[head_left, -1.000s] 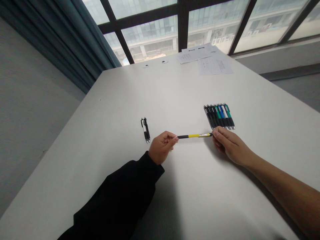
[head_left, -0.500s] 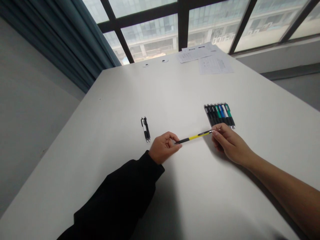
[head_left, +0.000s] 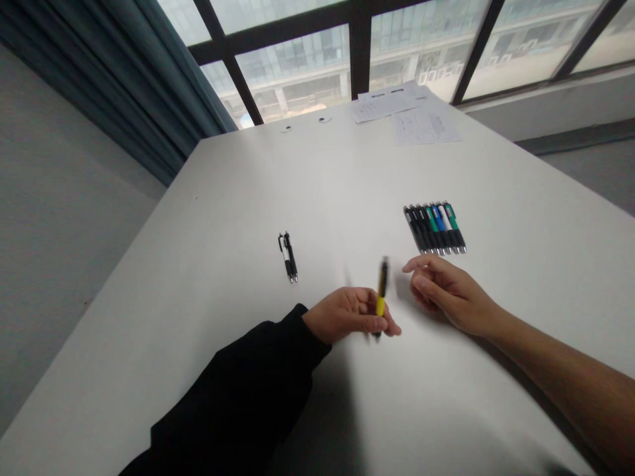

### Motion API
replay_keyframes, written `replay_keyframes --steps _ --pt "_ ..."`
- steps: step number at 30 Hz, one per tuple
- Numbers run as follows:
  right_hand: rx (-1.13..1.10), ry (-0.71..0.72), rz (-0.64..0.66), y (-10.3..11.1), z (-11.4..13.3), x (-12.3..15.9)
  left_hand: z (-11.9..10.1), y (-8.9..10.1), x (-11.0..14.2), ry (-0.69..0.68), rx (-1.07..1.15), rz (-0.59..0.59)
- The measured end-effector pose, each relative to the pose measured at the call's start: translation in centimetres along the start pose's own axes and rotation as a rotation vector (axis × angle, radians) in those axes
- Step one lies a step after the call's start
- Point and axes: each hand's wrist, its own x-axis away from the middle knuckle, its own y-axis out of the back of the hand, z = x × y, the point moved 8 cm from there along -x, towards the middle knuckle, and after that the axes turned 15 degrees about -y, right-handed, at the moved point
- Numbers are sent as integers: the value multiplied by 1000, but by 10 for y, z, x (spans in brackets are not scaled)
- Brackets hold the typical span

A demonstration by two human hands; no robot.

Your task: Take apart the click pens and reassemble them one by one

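Head view: the left hand (head_left: 354, 313) has its fingers clamped on the yellow-and-black pen (head_left: 381, 294), held above the table (head_left: 238, 198) — beside it, the right hand (head_left: 446, 291) is empty, thumb and forefinger apart, near the row of pens (head_left: 434, 228).

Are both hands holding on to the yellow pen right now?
No, only the left hand grips the yellow pen, while the right hand is apart from it.

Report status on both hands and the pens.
Left hand gripping yellow pen. Right hand empty, partly open. Nothing visible between the hands blocking them.
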Motion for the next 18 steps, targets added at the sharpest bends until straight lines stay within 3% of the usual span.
replay_keyframes --steps 4,10,16,18 --pt "248 43 108 -19 5 3 -5 19 -6 -268 45 -236" --pt "434 81 70 -27 9 2 -16 19 -7 -434 -121 -317" --pt "464 64 56 -26 9 1 -43 6 1 -630 -790 -289" --pt "474 62 62 -28 10 1 -44 4 3 -644 -875 -271"
